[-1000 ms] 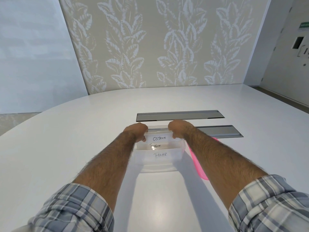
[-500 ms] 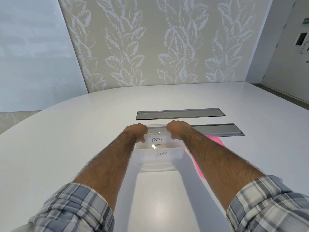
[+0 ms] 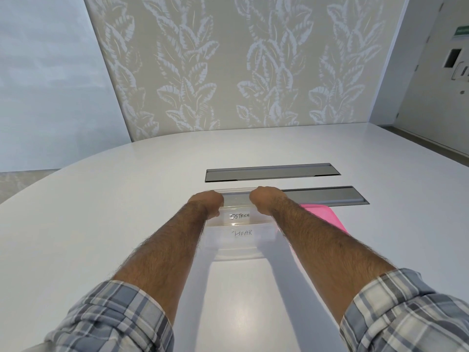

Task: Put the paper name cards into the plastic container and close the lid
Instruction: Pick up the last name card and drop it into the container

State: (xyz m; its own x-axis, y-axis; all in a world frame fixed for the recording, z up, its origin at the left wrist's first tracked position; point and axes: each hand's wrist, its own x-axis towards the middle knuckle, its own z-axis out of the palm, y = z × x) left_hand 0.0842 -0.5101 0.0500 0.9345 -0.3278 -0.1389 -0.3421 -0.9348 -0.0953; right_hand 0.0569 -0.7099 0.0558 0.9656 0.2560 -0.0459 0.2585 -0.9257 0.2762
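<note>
A clear plastic container stands on the white table in front of me. Paper name cards stand inside it: one reads OSTRICH, and one nearer me shows through the front wall. My left hand curls over the container's far left corner. My right hand curls over its far right corner. Both sets of fingertips are hidden behind the hands. The pink lid lies flat on the table to the right of the container, partly covered by my right forearm.
Two grey recessed cable hatches are set into the table just beyond the container. A leaf-patterned wall stands behind the table, and a door is at the far right.
The middle card, visible between the two others a second ago, is now hidden behind the OSTRICH card. Both hands stay at the container's far rim.
</note>
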